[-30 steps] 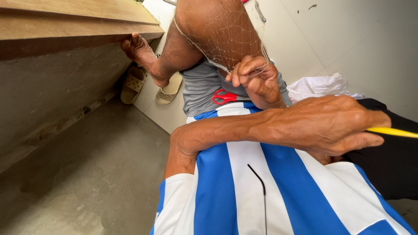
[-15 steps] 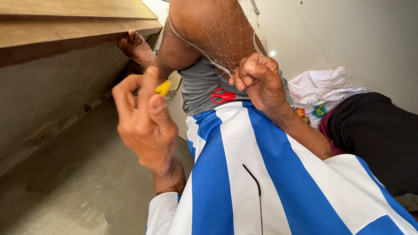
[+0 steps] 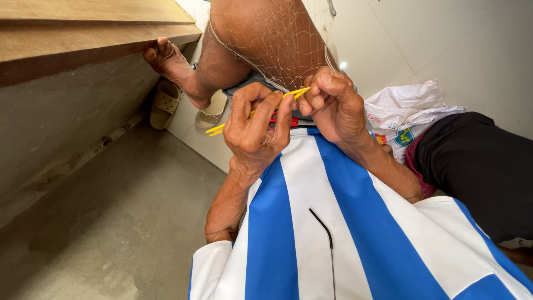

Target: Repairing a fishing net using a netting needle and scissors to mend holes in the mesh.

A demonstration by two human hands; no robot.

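Note:
A fine pale fishing net is draped over my raised bare knee. My left hand grips a thin yellow netting needle that points up and right toward the net's lower edge. My right hand is just right of it, fingers pinched on the net's mesh where the needle tip meets it. The two hands nearly touch, above my blue and white striped shirt. My bare foot rests against a wooden ledge.
A wooden ledge runs along the top left above a grey concrete floor. Two beige sandals lie by the white wall. A white plastic bag and a dark cloth sit at the right.
My left hand, holding the yellow needle, swung from far right across my body to the left, then came up beside my right hand at the net. The right hand stayed on the mesh.

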